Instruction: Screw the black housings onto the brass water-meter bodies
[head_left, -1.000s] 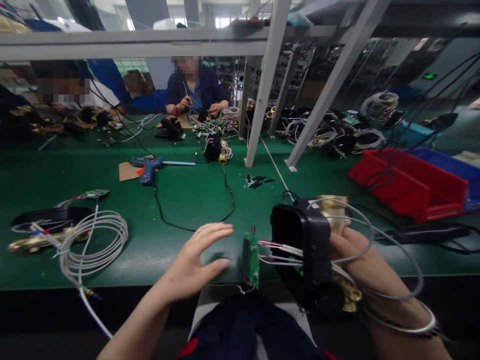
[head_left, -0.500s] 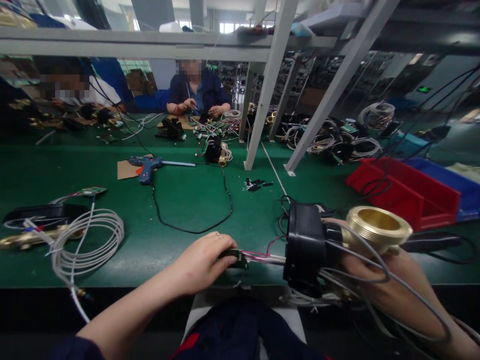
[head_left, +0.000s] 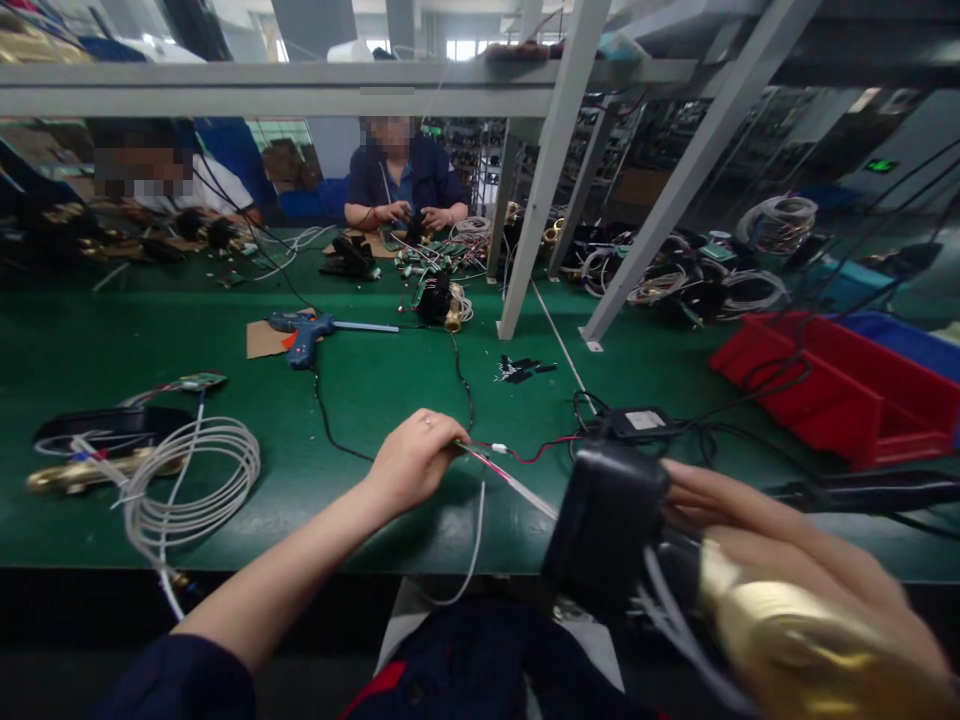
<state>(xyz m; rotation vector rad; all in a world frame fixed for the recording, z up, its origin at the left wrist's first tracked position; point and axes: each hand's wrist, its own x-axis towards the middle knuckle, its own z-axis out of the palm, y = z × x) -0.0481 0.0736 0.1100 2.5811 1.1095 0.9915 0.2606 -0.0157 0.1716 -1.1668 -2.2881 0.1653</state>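
My left hand (head_left: 416,462) pinches the edge of a small green circuit board (head_left: 466,446) above the front of the green table. From the board, white and pink wires (head_left: 517,487) run right to a black housing (head_left: 609,520). A red and black lead with a white connector (head_left: 499,449) also runs off to the right. My right hand (head_left: 810,540) is wrapped round the black housing and its brass fitting (head_left: 795,630), which is blurred and tilted toward me. Grey cable (head_left: 686,640) hangs from the housing, partly over my right hand.
A blue glue gun (head_left: 304,335) lies on cardboard. Coiled white cable (head_left: 191,480) with a brass part sits at left. A black adapter (head_left: 637,422) and red bin (head_left: 832,390) are at right. Metal posts (head_left: 555,170) rise mid-table. Two people sit opposite.
The housing and brass fitting have turned, the brass now lower and nearer me. My left hand has risen slightly with the board. The view has shifted a little, and the adapter shows more fully.
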